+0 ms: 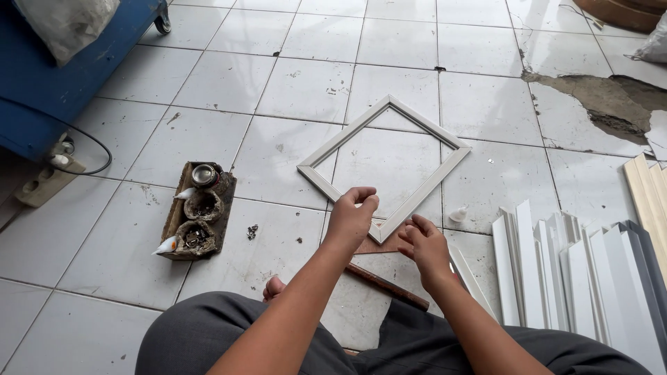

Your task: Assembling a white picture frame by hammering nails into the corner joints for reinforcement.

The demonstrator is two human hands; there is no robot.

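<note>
Two bare hands hover over a white-tiled floor (292,83), glossy and cracked at far right. At far left stands a blue metal cart (62,76) carrying a pale plastic sack (66,24). Near it lies a brown wooden block (198,212) holding small round metal cups and white glue tubes. The left hand (351,219) curls loosely, fingertips pinched together; what it grips, I cannot tell. A white square moulded frame (385,163) lies flat on the tiles, its near corner just under both hands. The right hand (424,246) spreads open, touching that corner. White mitred strips (577,271) are stacked at right.
</note>
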